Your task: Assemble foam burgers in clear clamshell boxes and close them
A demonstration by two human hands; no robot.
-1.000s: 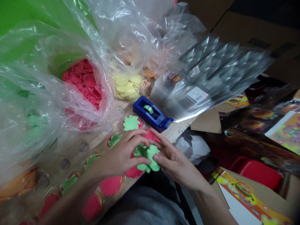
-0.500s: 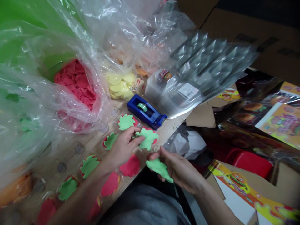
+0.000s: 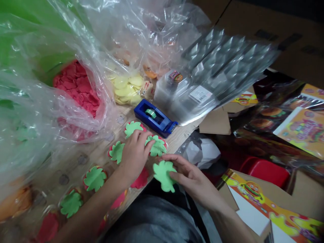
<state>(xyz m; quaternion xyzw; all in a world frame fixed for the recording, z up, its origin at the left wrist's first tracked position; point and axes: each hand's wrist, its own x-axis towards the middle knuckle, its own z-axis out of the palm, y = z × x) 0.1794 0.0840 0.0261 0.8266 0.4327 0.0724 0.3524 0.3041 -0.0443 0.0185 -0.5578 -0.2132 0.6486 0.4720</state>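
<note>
My left hand (image 3: 135, 156) rests on the wooden table (image 3: 83, 158), its fingertips pressing a green leaf-shaped foam piece (image 3: 158, 145) onto a red round piece. My right hand (image 3: 188, 177) pinches another green leaf piece (image 3: 163, 174) at the table's near edge. Several red rounds topped with green leaves (image 3: 95, 178) lie in a row along the table. A bare red round (image 3: 140, 179) sits just under my left wrist.
A blue tape dispenser (image 3: 155, 117) stands behind the pieces. Clear plastic bags hold red pieces (image 3: 76, 87) and yellow pieces (image 3: 126, 89). A stack of clear plastic trays (image 3: 210, 74) lies at the right. Printed burger boxes (image 3: 265, 209) and cardboard fill the lower right.
The green pieces held together a second ago were separated. My left hand set one down on a red round; my right hand kept the other and brought it back near the table edge.
</note>
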